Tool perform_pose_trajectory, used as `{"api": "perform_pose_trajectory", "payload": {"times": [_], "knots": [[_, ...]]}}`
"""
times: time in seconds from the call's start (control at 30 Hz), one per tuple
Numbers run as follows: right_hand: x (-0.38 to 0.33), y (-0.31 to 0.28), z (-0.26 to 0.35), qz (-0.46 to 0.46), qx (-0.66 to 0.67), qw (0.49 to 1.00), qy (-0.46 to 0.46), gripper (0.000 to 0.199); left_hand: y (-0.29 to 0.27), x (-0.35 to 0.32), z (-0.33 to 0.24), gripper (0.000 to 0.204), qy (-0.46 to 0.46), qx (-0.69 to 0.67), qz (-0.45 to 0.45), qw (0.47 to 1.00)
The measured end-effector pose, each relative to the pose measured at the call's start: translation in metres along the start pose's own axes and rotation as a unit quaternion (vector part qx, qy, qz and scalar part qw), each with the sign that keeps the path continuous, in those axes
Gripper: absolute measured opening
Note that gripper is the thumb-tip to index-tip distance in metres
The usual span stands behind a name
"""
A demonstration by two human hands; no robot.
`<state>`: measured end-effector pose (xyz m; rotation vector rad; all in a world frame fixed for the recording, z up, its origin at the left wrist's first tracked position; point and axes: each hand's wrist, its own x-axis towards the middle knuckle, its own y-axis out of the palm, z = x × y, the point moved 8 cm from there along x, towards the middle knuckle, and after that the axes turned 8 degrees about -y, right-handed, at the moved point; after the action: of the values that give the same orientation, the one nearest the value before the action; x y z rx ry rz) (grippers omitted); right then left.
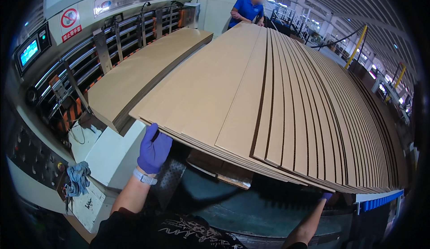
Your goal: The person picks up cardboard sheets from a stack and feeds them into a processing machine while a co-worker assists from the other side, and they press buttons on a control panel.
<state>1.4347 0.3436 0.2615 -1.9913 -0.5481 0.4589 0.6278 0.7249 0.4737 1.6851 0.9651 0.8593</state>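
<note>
A wide spread of large brown cardboard sheets (210, 83) reaches away from me, fanned out in overlapping layers to the right. My left hand (154, 149), in a purple glove, is closed on the near left corner of these sheets. At the near right edge, my right hand (327, 196) touches the underside; a bit of purple glove shows and the sheets hide its fingers. On the left, beyond my left hand, lies a separate flat stack of cardboard (148, 70).
A co-worker in a blue shirt (247, 12) stands at the far end, hands by the sheets' far edge. Left is a machine with metal rollers (85, 74) and a lit screen (29, 52). A wooden pallet (219, 170) lies below. A blue rag (78, 177) hangs at lower left.
</note>
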Motion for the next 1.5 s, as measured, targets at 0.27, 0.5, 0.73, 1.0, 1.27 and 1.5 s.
{"api": "perform_pose_trajectory", "payload": {"times": [0.27, 0.5, 0.73, 1.0, 1.27, 1.5], "knots": [[-0.013, 0.007, 0.026, 0.004, -0.017, 1.0, -0.021, 0.054, -0.02, -0.002, -0.014, 0.047, -0.02, -0.035, -0.007, 0.999], [-0.027, 0.003, 0.026, 0.005, -0.032, 0.999, -0.023, 0.054, 0.044, 0.006, -0.018, 0.06, -0.086, 0.056, 0.117, 0.988], [-0.041, -0.022, 0.058, 0.0, 0.001, 0.999, -0.037, 0.054, 0.018, 0.001, -0.067, 0.053, 0.266, 0.518, 0.073, 0.809], [-0.064, -0.044, 0.056, 0.001, 0.016, 0.999, -0.034, 0.054, -0.009, 0.015, -0.035, 0.037, 0.006, 0.14, 0.226, 0.964], [-0.084, -0.046, 0.091, 0.024, 0.041, 0.997, -0.057, 0.053, 0.012, 0.001, -0.049, 0.037, -0.008, 0.27, 0.003, 0.963], [-0.075, -0.049, 0.09, -0.04, -0.061, 0.995, -0.068, 0.044, 0.023, -0.013, -0.08, 0.055, 0.228, 0.464, 0.125, 0.847]]}}
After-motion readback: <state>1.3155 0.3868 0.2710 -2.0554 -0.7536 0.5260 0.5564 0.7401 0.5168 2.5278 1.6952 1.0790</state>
